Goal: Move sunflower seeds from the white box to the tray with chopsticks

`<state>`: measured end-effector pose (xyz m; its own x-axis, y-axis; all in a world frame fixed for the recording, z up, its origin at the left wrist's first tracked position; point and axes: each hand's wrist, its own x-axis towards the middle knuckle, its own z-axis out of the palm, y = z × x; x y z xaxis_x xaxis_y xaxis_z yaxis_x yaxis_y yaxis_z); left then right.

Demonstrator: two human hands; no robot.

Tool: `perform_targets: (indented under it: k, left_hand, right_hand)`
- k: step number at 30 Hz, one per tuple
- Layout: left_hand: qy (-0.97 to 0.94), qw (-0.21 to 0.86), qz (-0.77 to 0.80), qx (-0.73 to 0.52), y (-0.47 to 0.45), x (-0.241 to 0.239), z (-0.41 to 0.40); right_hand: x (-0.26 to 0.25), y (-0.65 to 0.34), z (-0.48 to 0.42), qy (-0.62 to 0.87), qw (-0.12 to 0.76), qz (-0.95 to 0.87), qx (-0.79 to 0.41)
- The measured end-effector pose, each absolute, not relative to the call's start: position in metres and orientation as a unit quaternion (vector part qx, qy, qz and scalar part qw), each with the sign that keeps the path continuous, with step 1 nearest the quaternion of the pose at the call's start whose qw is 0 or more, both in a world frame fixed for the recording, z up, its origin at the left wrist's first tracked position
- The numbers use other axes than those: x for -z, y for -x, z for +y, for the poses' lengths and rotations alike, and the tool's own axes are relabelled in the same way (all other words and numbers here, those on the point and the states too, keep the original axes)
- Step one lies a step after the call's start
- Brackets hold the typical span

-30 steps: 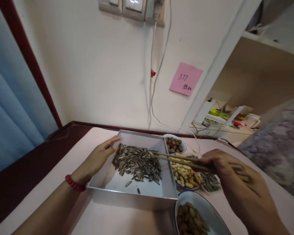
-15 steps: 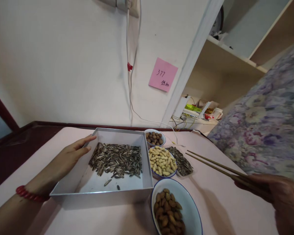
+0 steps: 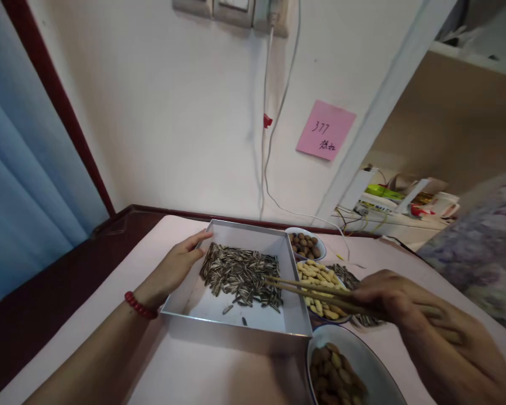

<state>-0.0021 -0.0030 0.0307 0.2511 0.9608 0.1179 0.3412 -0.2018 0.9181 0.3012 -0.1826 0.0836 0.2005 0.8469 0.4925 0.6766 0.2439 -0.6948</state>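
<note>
Bowls of nuts point(image 3: 318, 280) stood beside the white box point(image 3: 236, 323) of striped seeds point(image 3: 241, 274). The right hand point(image 3: 398, 301) pinched chopsticks point(image 3: 307, 292); the left hand point(image 3: 175, 270) lay open against the box.

This looks like a lived-in room of a home rather than a workplace. A plain white wall carries a switch and socket panel point(image 3: 230, 7) with a white cable point(image 3: 265, 169) hanging from it, and a handwritten pink sticky note point(image 3: 325, 130). A blue curtain point(image 3: 25, 185) hangs by a dark red wooden frame point(image 3: 59, 107). The table point(image 3: 202, 371) has a pale pink cover and holds household snacks: a white box point(image 3: 236, 332) of sunflower seeds point(image 3: 240, 273), small bowls point(image 3: 354, 354) of nuts, and wooden chopsticks point(image 3: 307, 289). A built-in shelf point(image 3: 447, 124) holds everyday clutter point(image 3: 388, 197), and floral fabric point(image 3: 484, 242) lies to the right.
</note>
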Motion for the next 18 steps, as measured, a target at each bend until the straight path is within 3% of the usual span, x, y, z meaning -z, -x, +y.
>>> perform_targets:
  k: [3,8,18]
  left_hand:
    - [-0.673,0.414,0.484,-0.376,0.002,-0.029,-0.003]
    - [-0.671,0.411,0.486,-0.379,0.002,-0.029,-0.004]
    - [-0.673,0.411,0.478,-0.386,0.004,-0.025,-0.003]
  right_hand:
    - [-0.084,-0.282,-0.165,0.581,0.422,-0.674,-0.175]
    - [-0.069,-0.277,-0.148,0.578,0.398,-0.668,-0.247]
    - [-0.061,-0.268,-0.138,0.567,0.393,-0.679,-0.25]
